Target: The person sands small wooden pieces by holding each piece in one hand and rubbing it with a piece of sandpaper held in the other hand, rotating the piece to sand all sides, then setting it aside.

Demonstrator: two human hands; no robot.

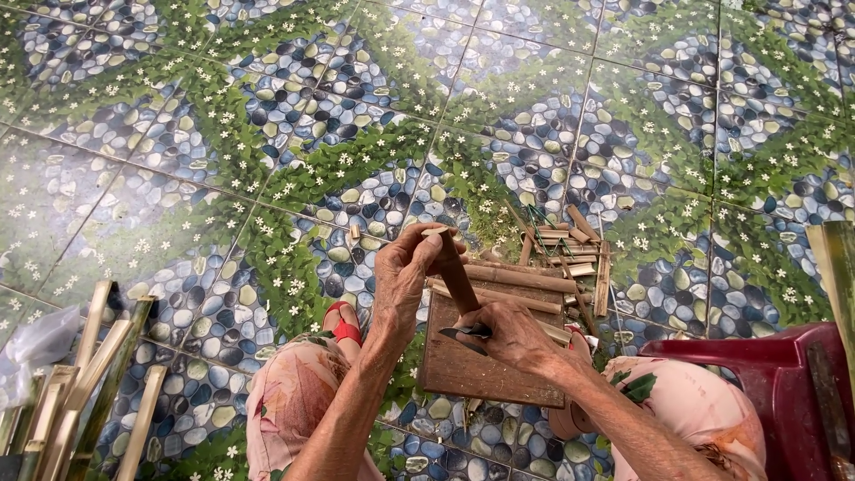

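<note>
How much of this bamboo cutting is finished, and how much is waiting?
Done: a small heap of short cut bamboo pieces lies on the tiled floor beyond the wooden board. In hand: the left hand steadies a bamboo stick upright on the board, while the right hand holds a knife against it. Left: long bamboo strips at the lower left look uncut.

I have a single view, from the camera worn on the head, looking steeply down past the knees to the tiled floor (267, 107). The wooden board (463, 361) sits just below the middle of my picture and close to the lens. Both forearms run up from the bottom edge toward the board. Left of the board, bamboo strips (89, 383) reach the lower left corner; right of it, a red plastic stool (757, 374) is cut by the frame edge.
</note>
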